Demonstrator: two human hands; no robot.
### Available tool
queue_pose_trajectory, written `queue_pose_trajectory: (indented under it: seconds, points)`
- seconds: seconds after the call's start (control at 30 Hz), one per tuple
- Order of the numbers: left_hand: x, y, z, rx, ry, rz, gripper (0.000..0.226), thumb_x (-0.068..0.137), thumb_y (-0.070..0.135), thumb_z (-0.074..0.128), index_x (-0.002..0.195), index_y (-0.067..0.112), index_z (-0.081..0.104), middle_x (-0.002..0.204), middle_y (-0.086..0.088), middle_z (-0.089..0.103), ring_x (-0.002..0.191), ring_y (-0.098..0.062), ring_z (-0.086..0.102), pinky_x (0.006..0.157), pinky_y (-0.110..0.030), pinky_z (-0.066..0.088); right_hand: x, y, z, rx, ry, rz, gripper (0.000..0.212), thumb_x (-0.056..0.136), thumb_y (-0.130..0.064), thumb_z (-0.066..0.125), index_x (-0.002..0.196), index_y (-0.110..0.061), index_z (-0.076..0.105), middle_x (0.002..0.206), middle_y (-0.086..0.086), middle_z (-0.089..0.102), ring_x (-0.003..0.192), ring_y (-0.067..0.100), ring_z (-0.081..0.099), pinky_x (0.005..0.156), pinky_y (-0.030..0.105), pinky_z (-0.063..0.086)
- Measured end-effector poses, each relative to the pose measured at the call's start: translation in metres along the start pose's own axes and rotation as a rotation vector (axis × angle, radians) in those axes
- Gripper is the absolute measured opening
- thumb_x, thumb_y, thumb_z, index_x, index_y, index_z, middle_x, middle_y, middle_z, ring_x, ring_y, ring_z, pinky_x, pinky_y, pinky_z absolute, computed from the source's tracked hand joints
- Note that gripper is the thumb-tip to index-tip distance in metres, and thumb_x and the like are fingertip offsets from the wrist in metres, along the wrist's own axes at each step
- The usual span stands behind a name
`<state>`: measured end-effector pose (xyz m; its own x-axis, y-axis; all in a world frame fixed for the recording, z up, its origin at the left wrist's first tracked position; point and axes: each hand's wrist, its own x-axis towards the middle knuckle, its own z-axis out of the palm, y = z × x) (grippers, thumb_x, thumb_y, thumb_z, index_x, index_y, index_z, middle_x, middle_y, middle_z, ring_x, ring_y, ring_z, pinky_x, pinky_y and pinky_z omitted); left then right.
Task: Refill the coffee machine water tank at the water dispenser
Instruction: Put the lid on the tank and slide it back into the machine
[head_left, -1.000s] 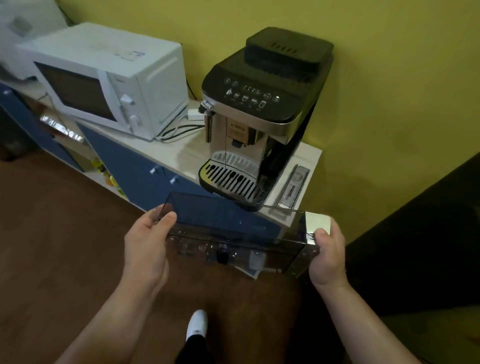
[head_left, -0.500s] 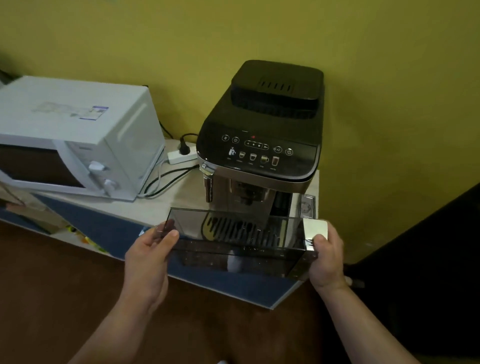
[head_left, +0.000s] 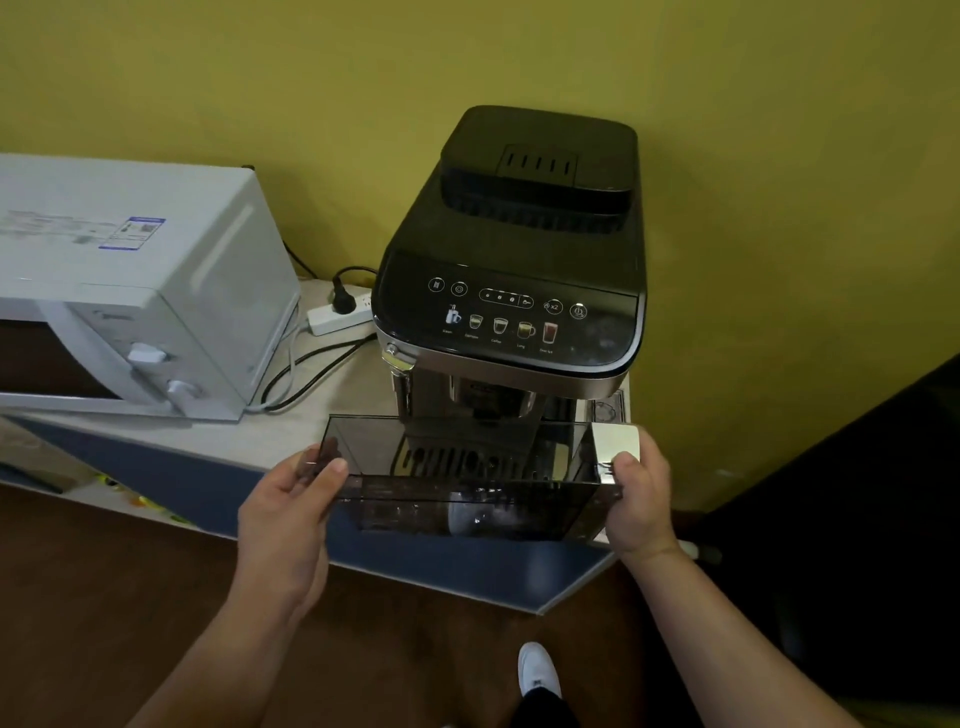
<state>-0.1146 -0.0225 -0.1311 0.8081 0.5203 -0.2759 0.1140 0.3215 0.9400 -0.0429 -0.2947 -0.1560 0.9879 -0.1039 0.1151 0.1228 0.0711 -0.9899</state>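
Both hands hold the water tank (head_left: 467, 483), a dark see-through box, in the air in front of the coffee machine (head_left: 511, 291). The left hand (head_left: 288, 512) grips the left end, with the thumb on the near wall and the fingers behind the tinted plastic. The right hand (head_left: 636, 499) grips the right end, its thumb pressed beside the shiny silver plate (head_left: 613, 444) on that corner. The tank lies on its long side, and the drip grate of the machine shows through it. How much water is inside I cannot tell.

The coffee machine stands on the counter (head_left: 291, 431), close to the yellow wall (head_left: 779, 156). A white microwave (head_left: 130, 291) stands on the counter to the left, well apart from the machine. Between them lies a white power strip (head_left: 340, 314) with a black plug in it, and cables run from it over the counter. Below, a white shoe (head_left: 537, 670) is on the brown floor (head_left: 104, 597). A dark piece of furniture (head_left: 857, 519) fills the right side, near the right arm.
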Motion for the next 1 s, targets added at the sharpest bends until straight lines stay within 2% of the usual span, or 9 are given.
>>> queue_pose_trajectory:
  seconds: [0.13, 0.23, 0.37, 0.47, 0.53, 0.67, 0.77, 0.9, 1.0]
  points:
    - [0.006, 0.001, 0.002, -0.003, 0.007, 0.032, 0.022, 0.091, 0.003, 0.060, 0.103, 0.019, 0.069, 0.086, 0.008, 0.078, 0.084, 0.001, 0.072, 0.076, -0.013, 0.057, 0.009, 0.006, 0.001, -0.005, 0.004, -0.007, 0.027, 0.074, -0.026, 0.044, 0.087, -0.006, 0.058, 0.077, 0.010, 0.056, 0.067, 0.018, 0.051, 0.057, 0.027, 0.044]
    - [0.007, 0.000, 0.003, 0.030, -0.015, 0.053, 0.030, 0.088, 0.003, 0.062, 0.114, 0.019, 0.065, 0.101, 0.005, 0.074, 0.096, -0.005, 0.070, 0.083, -0.016, 0.057, 0.015, 0.013, 0.001, -0.022, 0.001, -0.019, 0.037, 0.072, -0.033, 0.043, 0.091, -0.005, 0.060, 0.080, 0.010, 0.058, 0.073, 0.025, 0.051, 0.063, 0.033, 0.043]
    - [0.019, -0.003, 0.002, 0.275, -0.090, 0.073, 0.060, 0.085, -0.009, 0.065, 0.133, 0.025, 0.054, 0.118, 0.013, 0.061, 0.105, -0.003, 0.059, 0.087, -0.024, 0.050, 0.021, 0.016, 0.002, -0.021, -0.011, -0.025, 0.045, 0.073, -0.032, 0.042, 0.099, 0.001, 0.059, 0.086, 0.011, 0.061, 0.077, 0.023, 0.055, 0.067, 0.036, 0.046]
    - [0.033, -0.002, -0.002, 0.322, -0.188, 0.018, 0.091, 0.079, -0.016, 0.068, 0.149, 0.034, 0.039, 0.142, 0.012, 0.050, 0.127, -0.008, 0.049, 0.102, -0.038, 0.047, 0.021, 0.016, 0.002, -0.032, -0.039, -0.017, 0.046, 0.074, -0.033, 0.042, 0.102, -0.001, 0.059, 0.089, 0.014, 0.061, 0.080, 0.025, 0.056, 0.069, 0.036, 0.047]
    - [0.039, 0.002, -0.004, 0.376, -0.258, 0.013, 0.099, 0.075, -0.018, 0.070, 0.149, 0.039, 0.037, 0.148, 0.009, 0.045, 0.136, -0.010, 0.042, 0.108, -0.044, 0.043, 0.021, 0.015, 0.001, -0.038, -0.057, -0.011, 0.043, 0.073, -0.035, 0.042, 0.101, -0.008, 0.060, 0.091, 0.013, 0.061, 0.082, 0.022, 0.056, 0.070, 0.030, 0.049]
    - [0.045, 0.006, -0.007, 0.417, -0.320, 0.040, 0.077, 0.065, -0.004, 0.079, 0.133, 0.024, 0.056, 0.136, -0.003, 0.061, 0.131, -0.021, 0.053, 0.108, -0.054, 0.044, 0.021, 0.009, -0.006, -0.040, -0.172, 0.012, 0.030, 0.079, -0.030, 0.045, 0.105, -0.021, 0.058, 0.098, 0.010, 0.062, 0.087, 0.015, 0.059, 0.074, 0.022, 0.050]
    - [0.047, 0.004, -0.010, 0.407, -0.307, 0.062, 0.069, 0.068, -0.009, 0.077, 0.129, 0.015, 0.057, 0.128, -0.008, 0.065, 0.125, -0.023, 0.058, 0.105, -0.053, 0.047, 0.023, 0.010, -0.020, -0.068, -0.242, 0.015, 0.038, 0.078, -0.041, 0.048, 0.108, -0.021, 0.059, 0.102, 0.006, 0.063, 0.091, 0.012, 0.060, 0.078, 0.021, 0.050]
    - [0.048, 0.001, -0.010, 0.419, -0.309, 0.075, 0.064, 0.071, -0.015, 0.074, 0.119, 0.026, 0.061, 0.125, -0.005, 0.066, 0.124, -0.021, 0.059, 0.100, -0.047, 0.050, 0.045, 0.032, -0.046, -0.131, 0.114, 0.152, 0.030, 0.087, -0.049, 0.053, 0.094, -0.023, 0.063, 0.096, 0.004, 0.066, 0.093, 0.023, 0.062, 0.076, 0.032, 0.050]
    - [0.050, -0.001, -0.011, 0.403, -0.311, 0.073, 0.066, 0.070, -0.018, 0.073, 0.117, 0.029, 0.061, 0.125, -0.003, 0.066, 0.125, -0.018, 0.058, 0.102, -0.051, 0.049, 0.069, 0.065, -0.059, -0.657, 0.159, 0.340, 0.020, 0.089, -0.030, 0.061, 0.104, -0.016, 0.063, 0.110, 0.007, 0.064, 0.096, 0.025, 0.061, 0.078, 0.034, 0.051]
